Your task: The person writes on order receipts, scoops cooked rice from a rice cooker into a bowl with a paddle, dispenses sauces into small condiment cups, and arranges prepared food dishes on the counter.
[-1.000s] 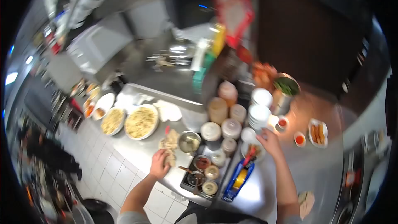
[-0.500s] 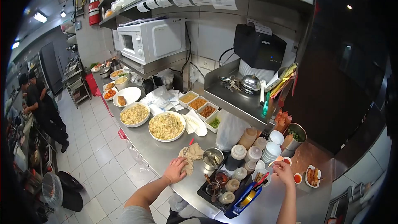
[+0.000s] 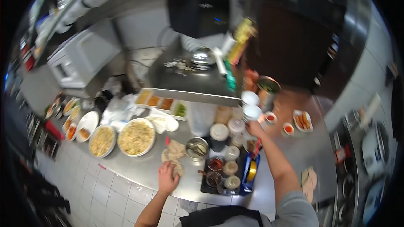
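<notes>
Beside a crumpled tan cloth (image 3: pixel 174 153) on the steel counter lies my left hand (image 3: pixel 168 178), its fingers spread and touching the cloth's lower edge. My right hand (image 3: pixel 254 129) reaches to the foot of the stacked white bowls (image 3: pixel 251 112); its fingertips are blurred and partly hidden, so what they hold cannot be made out. Between my hands are a steel pot (image 3: pixel 196 148), a black tray of sauce jars (image 3: pixel 231 168) and squeeze bottles (image 3: pixel 219 132). A blue holder with yellow tape (image 3: pixel 252 171) stands below my right hand.
Two bowls of pale food (image 3: pixel 136 137) sit at the left, near a row of topping containers (image 3: pixel 167 104). Two red sauce cups (image 3: pixel 288 128) and a dish of fried rolls (image 3: pixel 302 121) lie at the right. Another tan cloth (image 3: pixel 308 183) rests near the right edge.
The view has swung down and tilted. My right hand has moved from above the container by the blue holder towards the stacked bowls. My left hand stays by the cloth.
</notes>
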### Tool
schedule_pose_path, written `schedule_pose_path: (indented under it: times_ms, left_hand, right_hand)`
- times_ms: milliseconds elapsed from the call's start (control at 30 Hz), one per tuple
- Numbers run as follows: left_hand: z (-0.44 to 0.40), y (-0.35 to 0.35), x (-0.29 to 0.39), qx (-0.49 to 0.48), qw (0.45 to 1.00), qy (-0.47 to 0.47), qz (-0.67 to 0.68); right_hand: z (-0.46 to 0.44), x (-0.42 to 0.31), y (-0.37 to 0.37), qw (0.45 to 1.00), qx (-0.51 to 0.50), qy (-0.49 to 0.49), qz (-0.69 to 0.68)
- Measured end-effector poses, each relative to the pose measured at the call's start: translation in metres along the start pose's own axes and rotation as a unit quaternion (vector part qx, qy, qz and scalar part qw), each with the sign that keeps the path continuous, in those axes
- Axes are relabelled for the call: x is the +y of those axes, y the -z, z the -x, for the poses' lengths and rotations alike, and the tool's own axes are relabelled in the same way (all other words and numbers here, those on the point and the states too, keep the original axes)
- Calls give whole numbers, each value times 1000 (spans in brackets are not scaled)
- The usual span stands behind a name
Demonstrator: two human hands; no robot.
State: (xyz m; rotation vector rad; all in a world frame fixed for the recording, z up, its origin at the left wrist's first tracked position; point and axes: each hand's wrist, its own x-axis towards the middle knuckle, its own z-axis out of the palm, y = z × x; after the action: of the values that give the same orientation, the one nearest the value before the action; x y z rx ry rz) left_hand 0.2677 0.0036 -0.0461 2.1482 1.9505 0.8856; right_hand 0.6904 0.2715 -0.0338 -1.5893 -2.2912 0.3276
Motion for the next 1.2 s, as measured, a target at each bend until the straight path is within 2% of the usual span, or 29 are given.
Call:
schedule_pose_path:
  times_ms: [33,100,167,200,300,433,500,633,733,833,900,1033,1100,1200]
  left_hand:
    - [-1,-1,1,5,1000,1,1]
    - [-2,-4,1,-3,1000,-13,-4]
    - [-3,-4,1,3,1000,-13,-13]
    - [-4,-5,3,3,1000,-10,-15]
    - [-6,-6,5,-5,1000,-1,-21]
    - [-6,-8,8,-12,1000,8,-21]
    - [-8,-7,12,-10,1000,3,-29]
    - [-7,-11,12,-16,999,12,-32]
    - [-8,-12,12,-19,999,13,-32]
    - [-8,-13,12,-21,999,14,-30]
    - [-6,-15,10,-19,999,12,-28]
    - [-8,-14,15,-24,999,17,-30]
    - [-7,-17,7,-24,999,0,-31]
    - [-7,-12,9,-18,999,-3,-31]
  right_hand:
    - [-4,5,-4,1000,-22,-10,10]
    - [3,-3,-2,1000,20,6,-15]
    - [0,-9,0,1000,-29,8,-4]
    - [2,-16,2,997,-59,-41,35]
    - [0,-42,19,972,-164,-89,145]
    - [-4,-34,2,954,-202,-131,179]
    - [-6,-28,-5,957,-210,-122,161]
    - [10,-32,15,981,-150,-106,60]
    - [19,-8,10,996,16,-50,-69]
    - [41,1,56,961,118,-68,-240]
    - [64,21,76,948,172,-127,-237]
    - [99,88,70,959,69,-269,-50]
    - [114,107,54,955,67,-290,20]
    - [117,116,58,947,50,-317,-14]
